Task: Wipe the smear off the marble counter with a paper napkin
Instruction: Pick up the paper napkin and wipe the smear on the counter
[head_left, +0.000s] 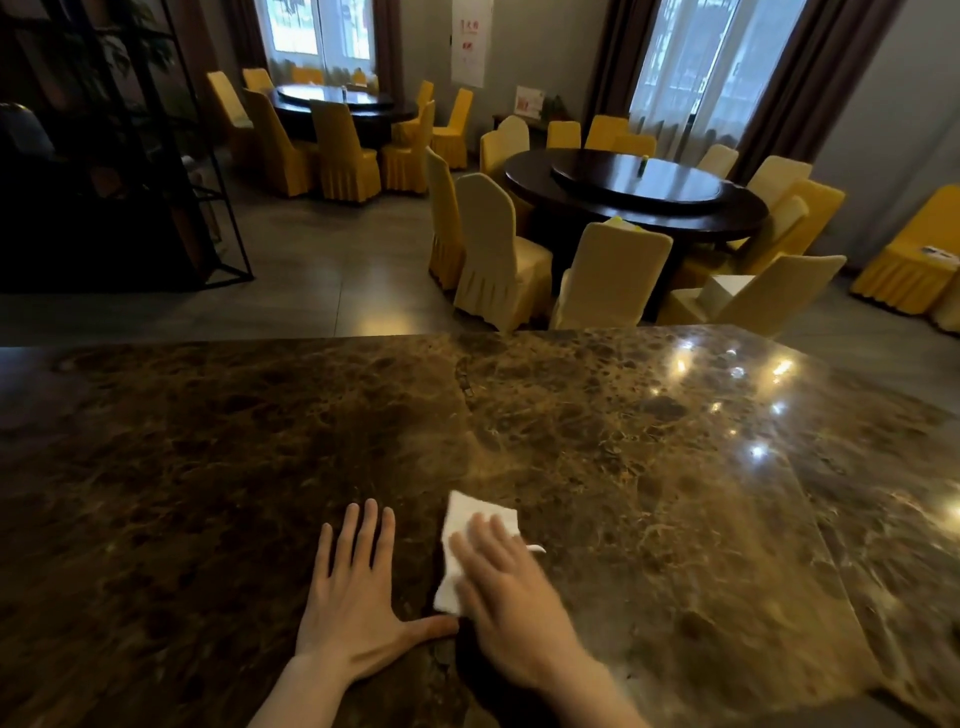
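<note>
Two hands: left hand (358, 608), right hand (511, 608); one napkin (470, 525); one counter (208, 441); two round tables (639, 200).

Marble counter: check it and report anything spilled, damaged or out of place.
Nothing stands out. The marble counter shows no spill or crack; its seams look like ordinary joints. The right hand presses the paper napkin flat, and the left hand rests beside it. No smear is discernible.

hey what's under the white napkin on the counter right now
The paper napkin lies flat on the marble counter, pressed down by the right hand. Brown marble shows all around it. Any smear beneath is covered, so it cannot be seen.
</note>
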